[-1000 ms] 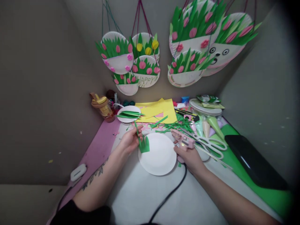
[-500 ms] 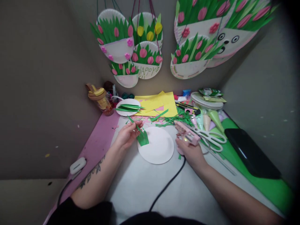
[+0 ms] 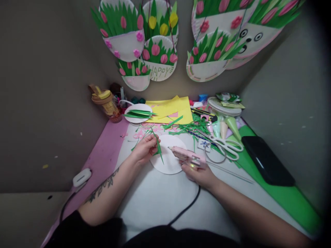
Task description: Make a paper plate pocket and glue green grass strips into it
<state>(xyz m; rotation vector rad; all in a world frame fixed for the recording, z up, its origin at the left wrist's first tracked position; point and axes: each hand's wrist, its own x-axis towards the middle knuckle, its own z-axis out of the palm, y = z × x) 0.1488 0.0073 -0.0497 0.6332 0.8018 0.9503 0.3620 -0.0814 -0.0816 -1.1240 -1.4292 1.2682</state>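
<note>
Pinched in my left hand [image 3: 146,148] is a narrow green paper leaf [image 3: 158,150], its pointed end hanging over the left part of a white paper plate [image 3: 169,165]. Behind those fingers, a green paper piece on the plate is mostly hidden. My right hand [image 3: 198,175] is wrapped round a pink glue gun [image 3: 188,155] with a small lit light. Its nozzle points left, above the plate and a short way from the leaf. A black cord [image 3: 187,208] runs down from the gun toward my body.
Behind the plate lie a small plate of green strips [image 3: 138,113], yellow paper [image 3: 168,108] and green scraps [image 3: 201,124]. White scissors [image 3: 229,148] and a black phone-like slab [image 3: 266,160] are at right. A tumbler [image 3: 107,105] stands back left. Flower-decorated plates [image 3: 122,44] hang above.
The glue gun in my right hand has moved left, over the plate's right side. My left hand has turned the leaf so it hangs downward. The view has shifted slightly.
</note>
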